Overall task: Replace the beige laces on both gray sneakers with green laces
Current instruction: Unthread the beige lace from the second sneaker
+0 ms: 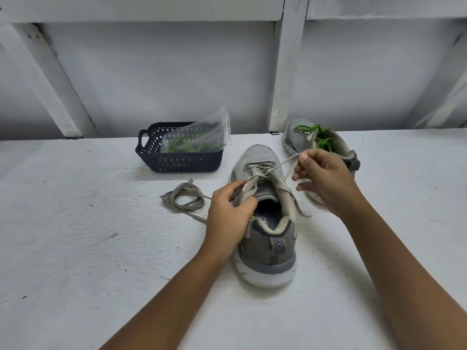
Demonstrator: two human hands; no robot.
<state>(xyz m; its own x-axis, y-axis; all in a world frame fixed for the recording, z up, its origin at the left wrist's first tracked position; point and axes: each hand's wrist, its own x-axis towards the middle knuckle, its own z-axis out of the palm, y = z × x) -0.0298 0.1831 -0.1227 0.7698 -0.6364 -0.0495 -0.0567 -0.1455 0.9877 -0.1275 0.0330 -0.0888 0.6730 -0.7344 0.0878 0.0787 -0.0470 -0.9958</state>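
A gray sneaker (pixel 265 238) stands heel toward me, still threaded with a beige lace (pixel 262 170). My left hand (pixel 228 210) grips the shoe's left collar beside the tongue. My right hand (pixel 323 180) pinches a loop of the beige lace and holds it stretched out to the right of the eyelets. Behind my right hand lies the second gray sneaker (pixel 300 140), laced in green (pixel 318 135). A loose beige lace (pixel 184 198) lies coiled on the white surface left of the shoe.
A dark plastic basket (pixel 177 162) sits at the back left, holding a clear bag (pixel 199 137) with green laces inside. White beams and a wall rise behind the white work surface (pixel 88 236).
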